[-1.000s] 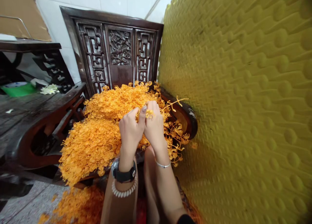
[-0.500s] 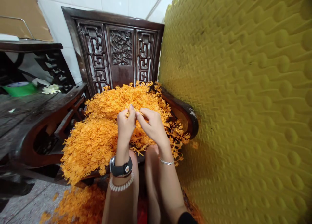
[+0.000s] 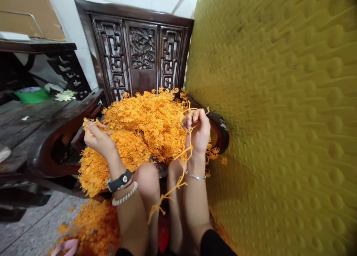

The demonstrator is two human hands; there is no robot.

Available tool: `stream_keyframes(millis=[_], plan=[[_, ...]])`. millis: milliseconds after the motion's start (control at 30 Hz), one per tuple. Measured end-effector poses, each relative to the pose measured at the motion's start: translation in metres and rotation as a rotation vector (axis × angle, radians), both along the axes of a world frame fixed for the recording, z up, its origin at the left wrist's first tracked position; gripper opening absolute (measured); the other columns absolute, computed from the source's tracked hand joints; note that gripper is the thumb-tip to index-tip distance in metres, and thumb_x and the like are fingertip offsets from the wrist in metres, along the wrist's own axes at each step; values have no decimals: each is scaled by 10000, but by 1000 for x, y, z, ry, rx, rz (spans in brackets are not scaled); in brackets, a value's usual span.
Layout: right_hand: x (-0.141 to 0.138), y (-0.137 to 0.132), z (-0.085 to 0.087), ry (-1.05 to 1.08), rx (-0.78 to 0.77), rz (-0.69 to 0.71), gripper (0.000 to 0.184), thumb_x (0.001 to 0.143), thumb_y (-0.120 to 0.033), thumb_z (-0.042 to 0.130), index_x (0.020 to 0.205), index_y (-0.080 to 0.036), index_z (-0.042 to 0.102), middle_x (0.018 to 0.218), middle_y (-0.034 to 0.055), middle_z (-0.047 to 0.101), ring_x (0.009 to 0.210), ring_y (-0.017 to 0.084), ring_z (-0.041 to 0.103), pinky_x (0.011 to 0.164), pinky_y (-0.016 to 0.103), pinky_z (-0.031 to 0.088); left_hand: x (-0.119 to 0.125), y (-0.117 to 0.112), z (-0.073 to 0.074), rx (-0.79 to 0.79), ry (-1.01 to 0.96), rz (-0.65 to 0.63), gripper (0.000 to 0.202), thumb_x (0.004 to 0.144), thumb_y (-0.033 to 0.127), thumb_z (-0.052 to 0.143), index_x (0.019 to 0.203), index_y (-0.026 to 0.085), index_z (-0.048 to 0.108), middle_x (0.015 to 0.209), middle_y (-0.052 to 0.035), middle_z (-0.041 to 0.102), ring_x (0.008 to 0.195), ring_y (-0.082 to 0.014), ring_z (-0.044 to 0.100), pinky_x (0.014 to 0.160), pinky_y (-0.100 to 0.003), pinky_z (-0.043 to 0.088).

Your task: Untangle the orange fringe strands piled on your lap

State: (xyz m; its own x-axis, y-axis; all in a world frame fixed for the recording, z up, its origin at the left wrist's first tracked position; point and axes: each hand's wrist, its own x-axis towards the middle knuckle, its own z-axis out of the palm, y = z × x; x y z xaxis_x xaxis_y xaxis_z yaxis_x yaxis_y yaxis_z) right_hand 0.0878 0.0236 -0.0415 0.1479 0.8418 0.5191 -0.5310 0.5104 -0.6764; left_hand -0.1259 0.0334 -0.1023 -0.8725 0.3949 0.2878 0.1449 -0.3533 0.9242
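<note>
The hands, pressed together over the pile half a second ago, are now drawing apart. The right hand (image 3: 197, 130) is rising to the right, near the chair's curved arm, fist clenched on an orange strand (image 3: 182, 170) that is trailing down past the wrist and between the knees, thin, branching and stiff-looking, ending in small forked tips. The left hand (image 3: 97, 137) is swinging out to the left edge of the orange pile (image 3: 145, 126), fingers pinched on a small frilly orange piece (image 3: 88, 123) at its tips.

The pile is sitting on the seat of a dark carved wooden chair (image 3: 142, 51), a dense tangle of curly, lacy bits; more of the same are lying scattered on the speckled floor (image 3: 33, 230) below. The chair back is glossy, with fretwork panels. On the right a tall yellow-green foam sheet (image 3: 279, 118) is standing, its surface moulded with rows of rounded bumps and ridges. A dark wooden table (image 3: 33, 118) is standing to the left.
</note>
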Motion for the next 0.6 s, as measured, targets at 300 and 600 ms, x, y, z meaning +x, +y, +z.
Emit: stream_keyframes(millis=[300,600], plan=[[0,4,1,49,-73,73,250,830,-357,408,634,-203,430,601,-40,430,451,54,367,468,222,326,-44,20,-62,-511,511,173,362,880,262,347,945,41,626,1190,-179,509,1095,-296,378,952,-474,254],[9,12,-4,197,-71,34,216,848,-340,344,677,-228,413,663,-39,448,479,84,371,506,244,342,-42,-7,-131,-709,844,-32,481,898,328,271,1305,121,422,1419,-110,344,1336,-302,169,1064,-516,46]])
